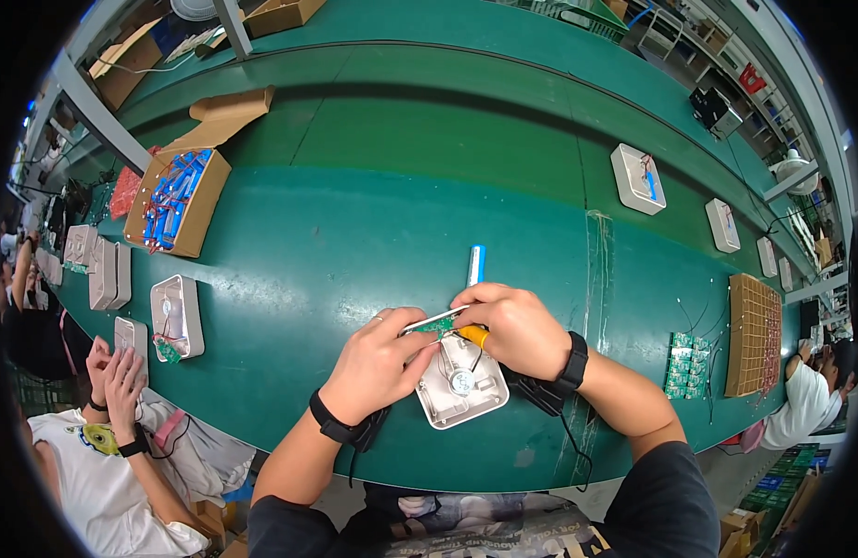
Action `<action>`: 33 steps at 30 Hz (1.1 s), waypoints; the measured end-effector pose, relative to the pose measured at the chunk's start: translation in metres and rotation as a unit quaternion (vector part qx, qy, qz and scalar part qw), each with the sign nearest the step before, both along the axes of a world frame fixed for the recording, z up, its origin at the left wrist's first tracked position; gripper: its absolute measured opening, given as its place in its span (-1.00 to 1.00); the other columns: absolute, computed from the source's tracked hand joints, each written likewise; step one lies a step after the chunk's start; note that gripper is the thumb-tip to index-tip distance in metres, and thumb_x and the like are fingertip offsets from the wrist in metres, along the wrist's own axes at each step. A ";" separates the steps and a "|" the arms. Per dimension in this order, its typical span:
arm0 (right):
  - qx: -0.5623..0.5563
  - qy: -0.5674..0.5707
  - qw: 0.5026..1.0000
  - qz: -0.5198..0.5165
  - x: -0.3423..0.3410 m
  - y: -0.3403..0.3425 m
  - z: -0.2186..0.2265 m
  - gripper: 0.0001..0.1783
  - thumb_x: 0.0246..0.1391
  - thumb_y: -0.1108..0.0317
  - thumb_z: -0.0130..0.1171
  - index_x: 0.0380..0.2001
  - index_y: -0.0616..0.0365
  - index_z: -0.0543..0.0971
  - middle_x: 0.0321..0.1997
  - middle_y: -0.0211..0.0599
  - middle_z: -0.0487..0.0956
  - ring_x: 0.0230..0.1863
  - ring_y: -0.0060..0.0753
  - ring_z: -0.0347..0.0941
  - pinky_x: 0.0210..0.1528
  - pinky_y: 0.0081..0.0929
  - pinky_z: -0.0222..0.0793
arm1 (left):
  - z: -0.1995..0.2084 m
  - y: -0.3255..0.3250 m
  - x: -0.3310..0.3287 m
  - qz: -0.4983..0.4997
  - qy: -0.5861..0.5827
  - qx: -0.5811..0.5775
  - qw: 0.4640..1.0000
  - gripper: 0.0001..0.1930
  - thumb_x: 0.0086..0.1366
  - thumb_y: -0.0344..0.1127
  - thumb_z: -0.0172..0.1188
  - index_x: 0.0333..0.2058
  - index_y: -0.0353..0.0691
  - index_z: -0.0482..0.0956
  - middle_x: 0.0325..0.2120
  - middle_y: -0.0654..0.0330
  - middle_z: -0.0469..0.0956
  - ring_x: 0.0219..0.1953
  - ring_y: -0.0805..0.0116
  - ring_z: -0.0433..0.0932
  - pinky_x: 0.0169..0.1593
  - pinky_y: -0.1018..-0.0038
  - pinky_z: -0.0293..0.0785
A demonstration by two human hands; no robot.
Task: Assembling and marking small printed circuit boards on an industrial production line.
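Observation:
My left hand is closed, its fingertips gripping a small green circuit board just above a white plastic housing. Along the far side of the board runs a thin pale strip, which I cannot identify. From the left, my right hand meets the board, its fingers curled round a rounded yellow handle-like piece that they mostly hide. Inside the open housing sits a round silver disc with thin wires. Beyond my right hand lies a blue and white cylindrical battery, touched by neither hand.
A cardboard box of blue batteries stands at left, near a housing with a board. Another housing lies far right. Several green boards and a brown divided tray are at right. A co-worker's hands are at left.

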State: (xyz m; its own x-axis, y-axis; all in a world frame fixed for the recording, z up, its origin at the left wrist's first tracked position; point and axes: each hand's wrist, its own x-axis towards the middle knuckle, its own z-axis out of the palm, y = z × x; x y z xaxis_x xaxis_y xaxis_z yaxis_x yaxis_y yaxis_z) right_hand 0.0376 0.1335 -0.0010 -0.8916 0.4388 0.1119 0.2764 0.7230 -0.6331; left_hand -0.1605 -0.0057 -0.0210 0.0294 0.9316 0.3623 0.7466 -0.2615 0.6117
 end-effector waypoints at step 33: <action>0.057 -0.051 0.997 -0.016 0.000 -0.015 0.020 -0.76 0.12 0.43 0.37 -0.12 0.14 0.76 0.50 -0.04 0.33 0.58 0.33 0.04 0.50 0.15 0.13 | -0.002 -0.002 0.004 0.118 0.024 0.024 0.992 -0.91 0.19 -0.48 0.40 -0.30 -0.28 0.75 -0.29 0.10 0.60 -0.33 0.09 0.62 -0.23 0.24 0.59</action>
State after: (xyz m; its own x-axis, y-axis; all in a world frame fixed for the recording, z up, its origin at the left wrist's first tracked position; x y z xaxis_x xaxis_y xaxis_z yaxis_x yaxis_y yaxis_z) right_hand 0.0381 0.1188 0.0194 -0.8869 0.4563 0.0720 0.3585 0.7782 -0.5156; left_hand -0.1563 -0.0075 -0.0231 -0.1687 0.8962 0.4104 0.8185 -0.1046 0.5649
